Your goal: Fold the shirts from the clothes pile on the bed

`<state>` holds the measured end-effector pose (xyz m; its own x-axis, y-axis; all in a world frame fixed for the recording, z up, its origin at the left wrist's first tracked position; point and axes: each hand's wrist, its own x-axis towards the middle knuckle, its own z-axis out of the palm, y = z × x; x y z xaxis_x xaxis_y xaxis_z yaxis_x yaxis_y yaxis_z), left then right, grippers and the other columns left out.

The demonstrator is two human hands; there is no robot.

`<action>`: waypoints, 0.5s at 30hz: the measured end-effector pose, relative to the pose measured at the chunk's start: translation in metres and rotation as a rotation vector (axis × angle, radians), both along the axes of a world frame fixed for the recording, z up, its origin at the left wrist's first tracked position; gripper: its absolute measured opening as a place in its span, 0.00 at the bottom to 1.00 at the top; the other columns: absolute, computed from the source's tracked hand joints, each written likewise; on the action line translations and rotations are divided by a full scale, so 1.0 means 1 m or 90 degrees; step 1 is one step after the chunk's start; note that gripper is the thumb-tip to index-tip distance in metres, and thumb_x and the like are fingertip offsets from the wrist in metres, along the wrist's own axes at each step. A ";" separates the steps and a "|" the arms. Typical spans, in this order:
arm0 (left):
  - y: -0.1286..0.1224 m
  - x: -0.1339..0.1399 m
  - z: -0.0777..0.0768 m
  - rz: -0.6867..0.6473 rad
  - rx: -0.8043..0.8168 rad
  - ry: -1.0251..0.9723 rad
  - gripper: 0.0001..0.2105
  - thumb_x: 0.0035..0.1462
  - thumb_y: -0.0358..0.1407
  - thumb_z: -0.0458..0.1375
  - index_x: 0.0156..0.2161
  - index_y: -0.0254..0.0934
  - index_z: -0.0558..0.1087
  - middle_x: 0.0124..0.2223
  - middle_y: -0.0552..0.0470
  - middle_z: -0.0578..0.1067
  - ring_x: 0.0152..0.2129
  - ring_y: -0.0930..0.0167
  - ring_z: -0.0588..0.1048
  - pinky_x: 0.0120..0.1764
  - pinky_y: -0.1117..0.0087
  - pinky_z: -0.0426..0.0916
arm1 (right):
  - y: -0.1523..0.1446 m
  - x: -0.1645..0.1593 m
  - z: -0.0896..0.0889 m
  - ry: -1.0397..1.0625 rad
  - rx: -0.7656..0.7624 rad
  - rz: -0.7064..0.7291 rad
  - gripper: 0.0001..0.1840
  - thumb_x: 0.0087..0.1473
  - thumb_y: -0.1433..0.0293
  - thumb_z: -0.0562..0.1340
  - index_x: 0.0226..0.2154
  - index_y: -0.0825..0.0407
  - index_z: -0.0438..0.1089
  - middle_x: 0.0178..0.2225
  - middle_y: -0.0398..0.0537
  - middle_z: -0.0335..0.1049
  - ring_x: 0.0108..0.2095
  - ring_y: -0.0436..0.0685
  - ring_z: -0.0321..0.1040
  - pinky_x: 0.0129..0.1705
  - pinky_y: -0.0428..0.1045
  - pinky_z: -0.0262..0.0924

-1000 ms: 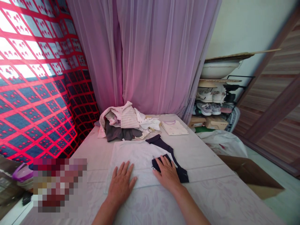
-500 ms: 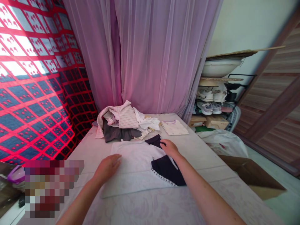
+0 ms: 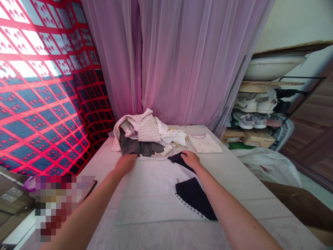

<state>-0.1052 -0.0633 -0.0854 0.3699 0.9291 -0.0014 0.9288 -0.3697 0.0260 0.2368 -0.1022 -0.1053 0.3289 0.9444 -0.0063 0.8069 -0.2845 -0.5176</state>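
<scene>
A white shirt point(image 3: 153, 187) with dark navy parts and a scalloped white trim lies spread flat on the bed in front of me. My left hand point(image 3: 126, 164) is at its far left corner, fingers bent over the edge and the thumb hidden. At the far right, my right hand point(image 3: 191, 159) has its fingers curled on the navy sleeve point(image 3: 179, 159). The other navy piece point(image 3: 195, 194) lies under my right forearm. Just beyond the shirt rises a heap of crumpled clothes point(image 3: 148, 130), including a dark grey garment point(image 3: 135, 146) close to my left fingers.
A folded cream garment point(image 3: 205, 144) with a lilac neckline lies at the back right of the bed point(image 3: 241, 187). Purple curtains point(image 3: 182, 62) hang behind. On the right stand a shoe rack point(image 3: 255, 104), a plastic bag point(image 3: 275, 166) and a cardboard box point(image 3: 299, 201).
My left hand has moved forward from the shirt's left side to its far left corner. My right hand stays at the navy sleeve. The view has shifted slightly.
</scene>
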 end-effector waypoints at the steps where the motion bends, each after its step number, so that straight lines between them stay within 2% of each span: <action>1: 0.002 0.002 0.000 -0.003 0.001 0.006 0.20 0.58 0.32 0.46 0.54 0.42 0.69 0.53 0.49 0.74 0.48 0.64 0.71 0.48 0.66 0.62 | -0.001 0.000 0.002 0.012 0.014 -0.001 0.20 0.53 0.64 0.55 0.47 0.50 0.73 0.51 0.50 0.70 0.53 0.61 0.64 0.54 0.54 0.56; 8: -0.001 0.006 0.011 0.014 0.036 0.028 0.13 0.55 0.35 0.51 0.43 0.41 0.74 0.45 0.45 0.76 0.46 0.59 0.69 0.47 0.60 0.59 | -0.023 -0.006 0.013 0.143 0.119 0.002 0.20 0.53 0.65 0.54 0.45 0.48 0.74 0.45 0.44 0.75 0.46 0.55 0.70 0.49 0.50 0.62; 13: -0.024 -0.003 0.021 -0.013 0.076 0.008 0.07 0.54 0.35 0.52 0.36 0.40 0.72 0.43 0.48 0.75 0.46 0.61 0.68 0.48 0.61 0.57 | -0.070 -0.017 0.004 0.400 0.222 -0.027 0.24 0.51 0.60 0.57 0.47 0.52 0.72 0.47 0.49 0.74 0.45 0.58 0.71 0.46 0.52 0.66; 15: -0.035 -0.008 0.020 -0.023 0.078 0.000 0.07 0.54 0.33 0.51 0.36 0.40 0.71 0.40 0.48 0.76 0.43 0.63 0.70 0.46 0.62 0.57 | -0.094 -0.023 -0.004 0.457 0.220 -0.029 0.26 0.49 0.58 0.58 0.49 0.52 0.72 0.47 0.51 0.73 0.45 0.59 0.71 0.45 0.53 0.66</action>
<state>-0.1132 -0.0982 -0.0652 0.4026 0.9085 0.1118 0.9150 -0.4029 -0.0217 0.2139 -0.1959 -0.1095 0.3935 0.9174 0.0592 0.2346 -0.0380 -0.9713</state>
